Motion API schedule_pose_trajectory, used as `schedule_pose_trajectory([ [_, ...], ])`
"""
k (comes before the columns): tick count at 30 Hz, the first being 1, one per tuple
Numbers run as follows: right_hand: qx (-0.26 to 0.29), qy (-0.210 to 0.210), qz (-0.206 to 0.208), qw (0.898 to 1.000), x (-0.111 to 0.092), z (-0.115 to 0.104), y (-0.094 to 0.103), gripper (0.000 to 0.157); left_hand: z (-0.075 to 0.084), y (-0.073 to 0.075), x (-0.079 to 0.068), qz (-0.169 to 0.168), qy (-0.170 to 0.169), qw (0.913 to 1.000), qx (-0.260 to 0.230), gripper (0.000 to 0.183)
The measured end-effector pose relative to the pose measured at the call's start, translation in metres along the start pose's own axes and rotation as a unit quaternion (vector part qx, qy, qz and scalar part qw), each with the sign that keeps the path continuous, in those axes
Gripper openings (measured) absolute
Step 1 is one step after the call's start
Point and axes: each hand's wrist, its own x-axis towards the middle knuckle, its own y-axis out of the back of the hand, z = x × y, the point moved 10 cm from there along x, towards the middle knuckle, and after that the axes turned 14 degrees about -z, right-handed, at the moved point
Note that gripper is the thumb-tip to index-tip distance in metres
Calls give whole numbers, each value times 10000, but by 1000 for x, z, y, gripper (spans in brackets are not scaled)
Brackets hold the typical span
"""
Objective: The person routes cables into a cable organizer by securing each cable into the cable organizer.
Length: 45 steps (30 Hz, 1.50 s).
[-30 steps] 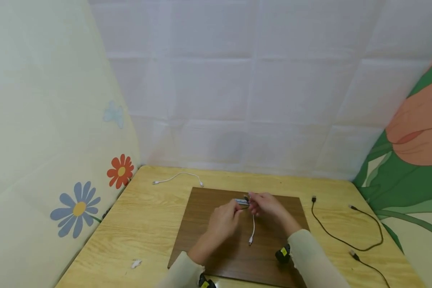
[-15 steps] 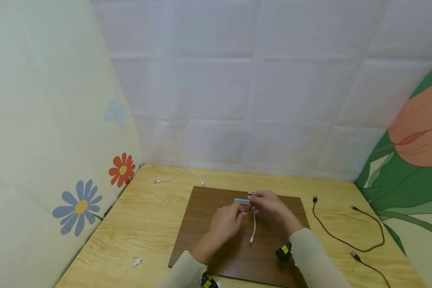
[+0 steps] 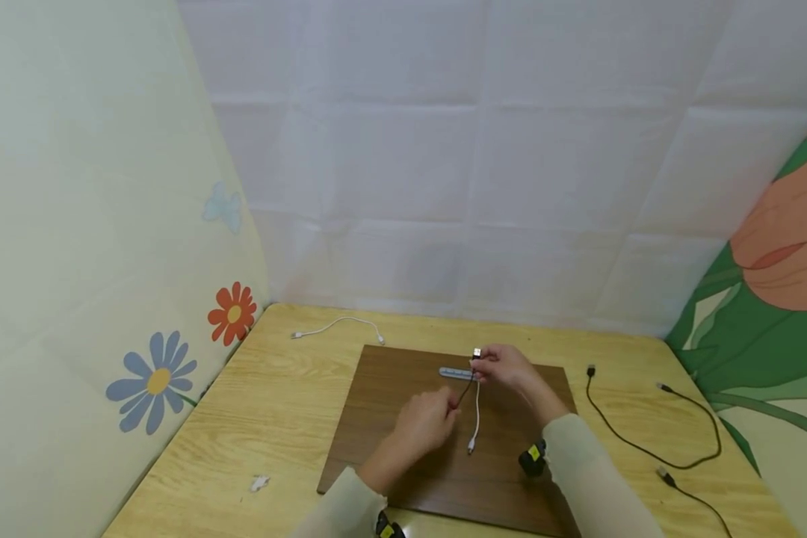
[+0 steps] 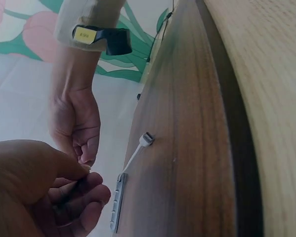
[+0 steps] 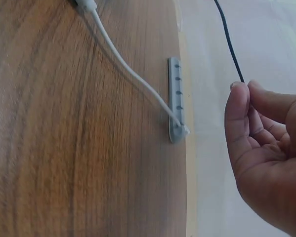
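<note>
My right hand [image 3: 507, 368] pinches a black USB cable [image 3: 467, 388] just below its plug, which points up above the far part of the brown board [image 3: 370, 418]. Lower and to the left, my left hand [image 3: 425, 420] holds the same cable between thumb and curled fingers. In the right wrist view the black cable [image 5: 230, 45] runs taut out of the fingertips. A grey-blue cable clip strip [image 5: 175, 94] with several slots lies on the board. One end slot holds a white cable [image 5: 133, 73], whose plug [image 4: 146, 139] lies on the board.
Another white cable [image 3: 339, 320] lies at the table's back left. To the right of the board are a black cable [image 3: 635, 449] and part of a second black cable [image 3: 696, 498]. A small white scrap [image 3: 259, 483] is at the front left.
Both hands have come away from the clip strip: the right rises slightly with the black plug, now upright, while the left draws down toward me. More black cable shows between them.
</note>
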Motion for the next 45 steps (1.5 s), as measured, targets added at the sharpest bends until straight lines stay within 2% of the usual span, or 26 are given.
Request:
schedule_pose_trajectory([
  [7, -747, -51, 518, 9958, 8, 5, 9, 14, 6, -11, -4, -203, -61, 9982, 553, 8],
  [15, -1840, -126, 859, 9791, 14, 10, 9, 13, 14, -16, -4, -202, -201, 9955, 907, 20],
  [21, -2486, -41, 875, 9646, 15, 6, 7, 12, 17, -21, -2, -140, -262, 9942, 1034, 24],
  [25, -2723, 9, 877, 9582, 16, 6, 5, 10, 19, -25, -2, -232, -272, 9931, 1119, 22],
  [31, -3019, 46, 852, 9495, 19, 6, 0, 10, 25, -29, -1, -203, -298, 9874, 1543, 16],
  [35, -3135, 12, 860, 9457, 22, 7, -1, 9, 32, -33, 2, -251, -325, 9782, 2037, 8],
  [41, -3437, 39, 843, 9353, 25, 1, -3, 9, 47, -42, 3, -140, -598, 9529, 2969, 5],
  [45, -3638, -52, 817, 9279, 28, 1, -5, 10, 50, -43, 3, 21, -722, 9471, 3128, 5],
])
